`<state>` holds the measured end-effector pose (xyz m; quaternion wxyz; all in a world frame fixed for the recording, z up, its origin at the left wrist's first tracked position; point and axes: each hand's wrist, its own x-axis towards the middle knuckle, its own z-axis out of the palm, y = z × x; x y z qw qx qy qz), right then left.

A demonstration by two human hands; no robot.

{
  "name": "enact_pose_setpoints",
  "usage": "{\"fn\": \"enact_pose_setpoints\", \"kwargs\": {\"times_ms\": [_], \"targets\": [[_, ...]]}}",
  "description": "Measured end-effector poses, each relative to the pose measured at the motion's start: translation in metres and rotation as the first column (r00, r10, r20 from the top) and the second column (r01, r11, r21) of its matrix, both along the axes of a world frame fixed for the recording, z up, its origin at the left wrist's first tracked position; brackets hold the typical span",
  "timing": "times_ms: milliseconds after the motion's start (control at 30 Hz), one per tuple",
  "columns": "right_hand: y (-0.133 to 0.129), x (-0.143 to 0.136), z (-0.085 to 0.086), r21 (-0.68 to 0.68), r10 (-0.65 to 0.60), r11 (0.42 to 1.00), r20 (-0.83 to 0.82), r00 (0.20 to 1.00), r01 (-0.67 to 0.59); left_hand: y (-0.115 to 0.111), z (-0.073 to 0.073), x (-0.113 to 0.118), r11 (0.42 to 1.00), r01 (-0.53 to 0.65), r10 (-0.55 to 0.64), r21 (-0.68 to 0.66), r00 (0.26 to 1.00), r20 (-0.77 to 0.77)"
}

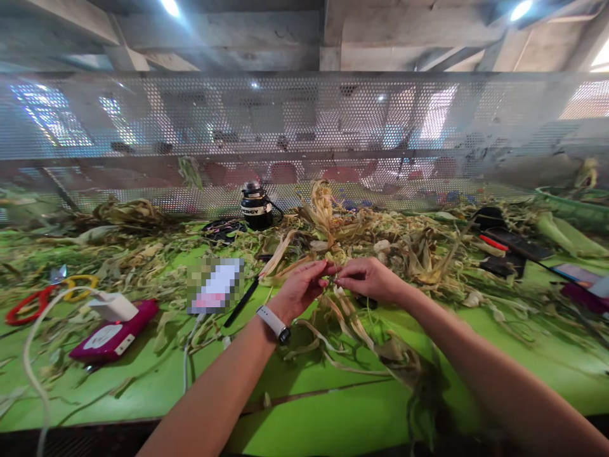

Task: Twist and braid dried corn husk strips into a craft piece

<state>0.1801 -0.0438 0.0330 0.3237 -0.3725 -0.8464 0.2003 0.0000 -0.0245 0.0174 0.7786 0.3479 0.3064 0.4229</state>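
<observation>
My left hand (304, 287), with a pale watch band (272, 322) on its wrist, pinches part of a dried plant near the middle of the green table. Beside it, my right hand (370, 279) has its fingertips closed on the same plant, almost touching the left fingers. Long withered leaves (354, 324) trail down from between the hands toward the table's front edge. The exact part gripped is too small to make out. Just beyond my fingers lies a heap of dry, yellowish plant matter (333, 222).
To the left are a pixelated phone (216, 285) on a cable, a black stick (242, 301), a magenta power block (114, 333) with a white charger (113, 307), and scissors (31, 304). A dark jar (255, 206) stands before the perforated metal screen (304, 127). A green basket (575, 209) sits far right.
</observation>
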Motion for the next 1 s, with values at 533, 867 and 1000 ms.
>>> {"fn": "enact_pose_setpoints", "kwargs": {"times_ms": [533,867,1000], "targets": [[-0.003,-0.001,0.002,-0.254,-0.029,0.967,-0.117,0.993,-0.002,-0.002,-0.007,0.003,0.992,0.098,-0.106,0.083,0.99,0.092],[-0.004,0.005,0.005,-0.332,-0.016,0.942,-0.159,0.987,-0.038,0.005,0.001,-0.006,0.984,-0.007,0.032,0.177,0.99,-0.136],[-0.001,0.008,0.006,-0.387,-0.112,0.922,-0.197,0.974,0.028,0.008,0.006,-0.012,0.892,-0.104,0.267,0.44,0.906,-0.328]]}}
